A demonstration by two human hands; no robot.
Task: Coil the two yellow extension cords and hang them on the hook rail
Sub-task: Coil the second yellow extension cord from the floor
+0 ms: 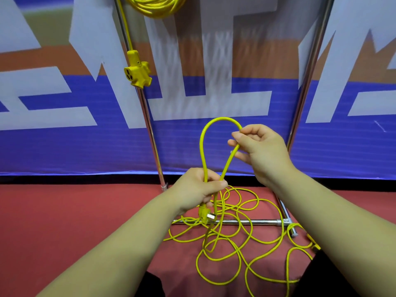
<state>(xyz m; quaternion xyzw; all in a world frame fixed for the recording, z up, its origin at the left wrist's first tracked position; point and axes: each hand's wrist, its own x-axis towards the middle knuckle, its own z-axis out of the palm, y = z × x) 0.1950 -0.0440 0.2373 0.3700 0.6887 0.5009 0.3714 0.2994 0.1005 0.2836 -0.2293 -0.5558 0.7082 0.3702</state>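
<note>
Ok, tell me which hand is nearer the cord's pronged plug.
Left. The left hand grips the cord directly above the plug; the right hand pinches it higher up, to the right.

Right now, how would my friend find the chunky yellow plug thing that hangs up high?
Start at the big blue, white and orange banner and find the left shiny pole in front of it. Partway up that pole hangs the socket block. Unlike the thin yellow cords, it is chunky, cross-shaped, with holes.
</note>
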